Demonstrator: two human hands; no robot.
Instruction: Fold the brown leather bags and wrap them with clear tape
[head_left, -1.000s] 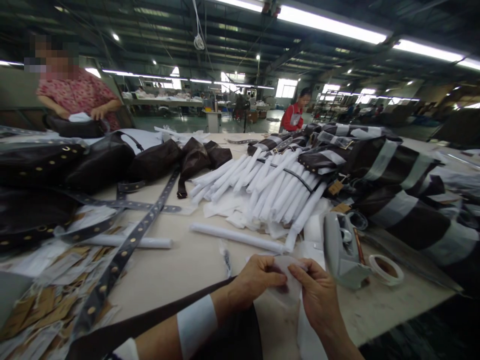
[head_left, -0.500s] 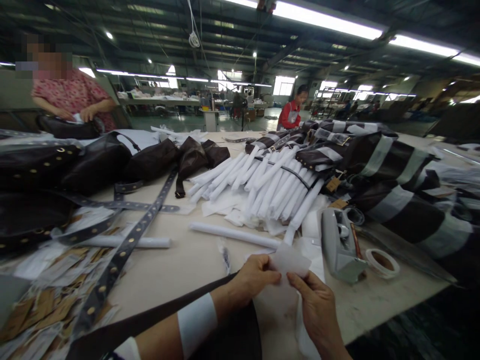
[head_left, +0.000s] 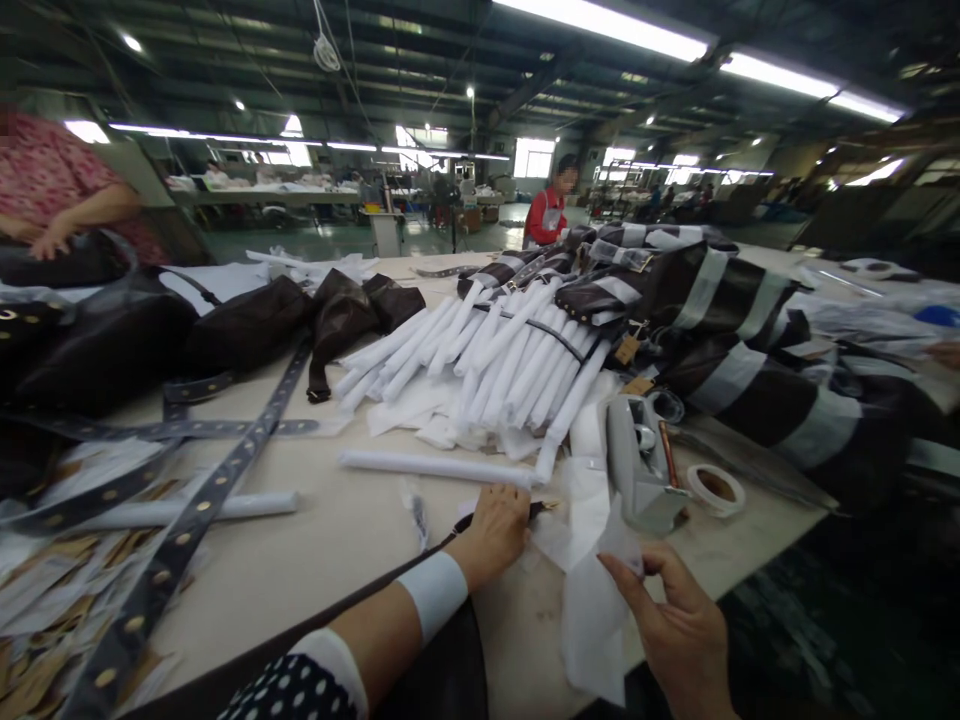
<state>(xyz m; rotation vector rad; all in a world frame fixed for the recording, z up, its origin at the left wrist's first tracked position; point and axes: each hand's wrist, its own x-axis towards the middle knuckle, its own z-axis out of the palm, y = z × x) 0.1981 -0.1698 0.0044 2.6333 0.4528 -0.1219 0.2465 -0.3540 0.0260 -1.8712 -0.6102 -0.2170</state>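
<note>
My left hand (head_left: 499, 528), fingers curled, is closed round a thin dark strap. The strap's gold-coloured metal end (head_left: 550, 507) sticks out to the right of the knuckles. My right hand (head_left: 679, 615) pinches a thin white translucent sheet (head_left: 621, 535) between thumb and forefinger. Below and left of that hand, more white sheets (head_left: 596, 630) lie at the table's front edge. A dark brown leather piece (head_left: 442, 665) lies under my left forearm. Just beyond my left hand is a white paper roll (head_left: 435, 466).
White paper rolls (head_left: 517, 370) are heaped mid-table. A tape dispenser (head_left: 641, 465) and tape roll (head_left: 716, 490) stand right. Wrapped dark bags (head_left: 742, 385) are piled behind them. Studded straps (head_left: 187, 530), tags (head_left: 45, 590) and bags (head_left: 255, 325) lie left. Two people (head_left: 546, 212) work across the table.
My hands have moved apart. The left has gone from the white sheet to the dark strap; the right has shifted right, still pinching a white sheet. The view has turned slightly right.
</note>
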